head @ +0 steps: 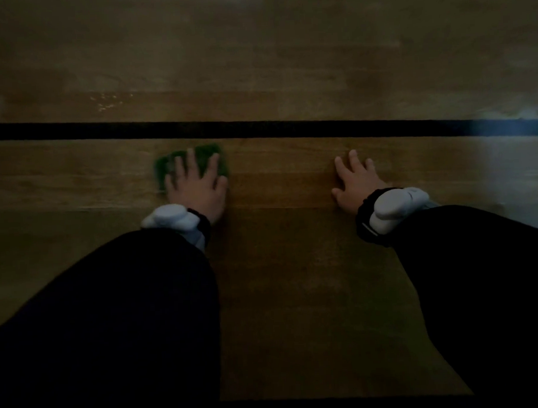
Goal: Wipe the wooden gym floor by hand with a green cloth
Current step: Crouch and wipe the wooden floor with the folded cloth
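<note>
A crumpled green cloth (208, 155) lies on the wooden gym floor (281, 234), just below a black painted line. My left hand (196, 188) presses flat on the cloth with fingers spread, covering most of it. My right hand (358, 184) rests flat on the bare boards to the right, fingers apart, holding nothing. Both arms wear dark sleeves, and each wrist carries a white device on a black strap.
A black line (289, 129) runs across the floor from left to right just beyond both hands. More dim wooden boards stretch beyond it. A pale light patch (519, 174) falls on the floor at the right edge.
</note>
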A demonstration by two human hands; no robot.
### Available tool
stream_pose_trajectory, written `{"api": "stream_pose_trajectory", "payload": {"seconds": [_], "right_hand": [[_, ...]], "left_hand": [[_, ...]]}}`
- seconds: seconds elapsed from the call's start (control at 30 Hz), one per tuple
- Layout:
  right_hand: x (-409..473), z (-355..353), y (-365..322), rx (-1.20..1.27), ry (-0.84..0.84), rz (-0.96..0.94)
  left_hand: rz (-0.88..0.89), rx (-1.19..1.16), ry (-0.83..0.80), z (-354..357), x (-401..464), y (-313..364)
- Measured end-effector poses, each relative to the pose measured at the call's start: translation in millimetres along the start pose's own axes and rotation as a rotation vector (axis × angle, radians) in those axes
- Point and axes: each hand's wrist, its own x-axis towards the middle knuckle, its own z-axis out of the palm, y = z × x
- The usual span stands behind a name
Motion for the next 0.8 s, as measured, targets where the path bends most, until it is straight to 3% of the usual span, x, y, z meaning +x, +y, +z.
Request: {"api": "stream_pose_trajectory", "payload": {"seconds": [0.2,0.37,0.47,0.67,0.8], "right_hand": [[-0.4,-3.0,-2.6,-0.001,-0.015,0.004],[-2.5,-4.8,0.8,0.005,-0.025,-0.02],[-3.6,-5.7,1.1,0.01,-0.035,-0.005],[-4.9,-5.5,2.9,0.016,-0.009,-0.019],[-3.0,-4.5,4.3,0.024,-0.009,-0.031]], "left_hand": [[0.38,0.179,-0.05,47.3,-51.1,84.5],[0.583,0.231,-0.109,59.9,-84.9,93.0],[0.497,0.225,-0.105,48.4,-75.2,73.9],[0.08,0.071,-0.023,21.4,-40.4,-3.5],[0.014,0.031,0.019,20.9,-33.5,-20.2]]}}
